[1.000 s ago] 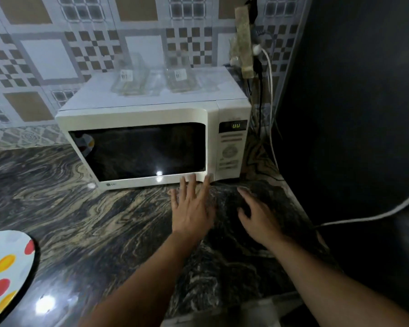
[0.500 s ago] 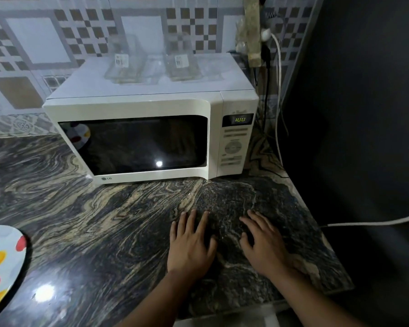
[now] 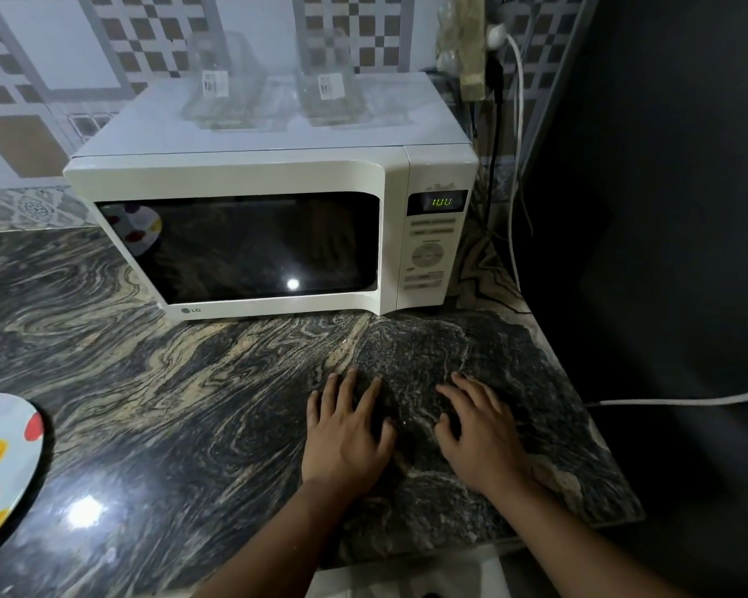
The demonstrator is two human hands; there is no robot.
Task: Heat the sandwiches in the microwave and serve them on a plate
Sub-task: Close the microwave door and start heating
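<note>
At the far left edge a white plate [image 3: 1, 463] with red, orange and yellow spots lies flat on the dark, swirl-veined stone counter [image 3: 169, 403], cut off by the frame and well apart from both hands. Behind it, further right, the cream microwave [image 3: 273, 166] stands against the tiled wall [image 3: 61, 49], its door shut. The dark door window [image 3: 242, 248] shows only reflections, among them the spotted plate and a bright light, so whether the sandwiches are inside cannot be made out. Two clear glass containers [image 3: 230, 84] with small labels sit side by side on top of the oven. On its right side the control panel [image 3: 428, 256] carries a green display [image 3: 441, 202] that looks like 1:00, though the digits are blurred.

In front of the microwave's right half, near the counter's front edge, the left hand [image 3: 346, 438] lies palm down on the stone, fingers straight and slightly spread, holding nothing. Just beside it, not touching, the right hand [image 3: 480, 438] rests the same way, fingers relaxed and empty. Both hands are apart from the oven, with bare stone between fingertips and door.

At the right, a black cable and a white cable [image 3: 514, 123] drop from a wall socket beside the oven.
</note>
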